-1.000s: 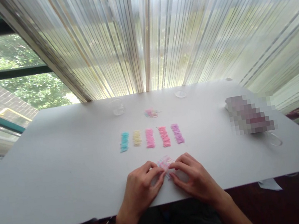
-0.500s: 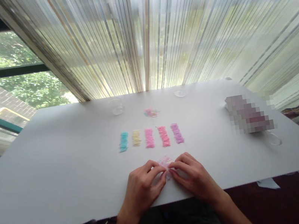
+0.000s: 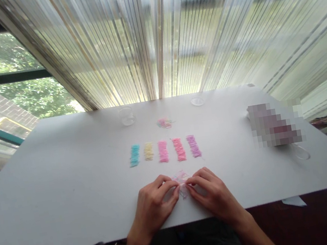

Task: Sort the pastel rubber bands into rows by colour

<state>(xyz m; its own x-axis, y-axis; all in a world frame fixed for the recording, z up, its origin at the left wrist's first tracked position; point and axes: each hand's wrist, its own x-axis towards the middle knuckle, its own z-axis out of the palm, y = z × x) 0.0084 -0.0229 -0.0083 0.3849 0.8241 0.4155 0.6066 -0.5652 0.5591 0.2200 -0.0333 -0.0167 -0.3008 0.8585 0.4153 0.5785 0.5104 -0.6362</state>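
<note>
Pastel strands (image 3: pixel 181 175) were pinched by the left hand (image 3: pixel 156 198) and right hand (image 3: pixel 211 188), fingertips nearly closed. Coloured bundles (image 3: pixel 163 151) were lined up beyond the grip.

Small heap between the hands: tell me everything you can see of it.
The small heap is a loose tangle of thin pieces, mostly pink and lilac with paler ones, slightly shiny, perhaps plastic. It lies on the white table near its front edge. The fingertips of the left hand and right hand meet over its middle, partly hiding it. Whether they pinch a piece, and how many there are, is too small to tell.
</note>
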